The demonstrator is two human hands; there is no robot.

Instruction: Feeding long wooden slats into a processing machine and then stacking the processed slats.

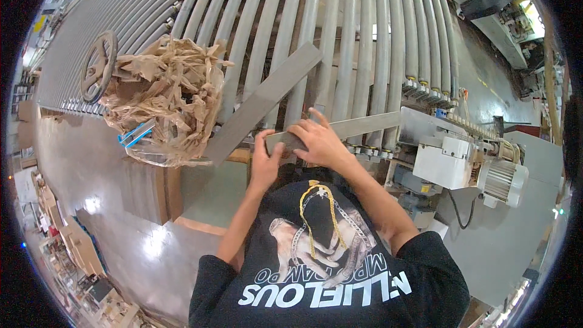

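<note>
A narrow grey strip [367,125], flat like a piece of board, lies in front of me and slants up slightly to the right over the rollers. My left hand [265,161] pinches its left end between thumb and fingers. Close beside it, my right hand [317,143] is closed over the same strip, fingers across the top and thumb below. A second, wider grey strip [267,100] rests diagonally on the rollers, its near end close to my left hand. Part of the held strip is hidden under my right hand.
Metal conveyor rollers [349,42] spread ahead. A clear bag of crumpled brown paper [176,97] sits at left, beside a handwheel [98,67]; a blue-handled tool [136,135] is on the bag. Stacked boards [146,191] stand below it. A white motor unit [449,164] is at right.
</note>
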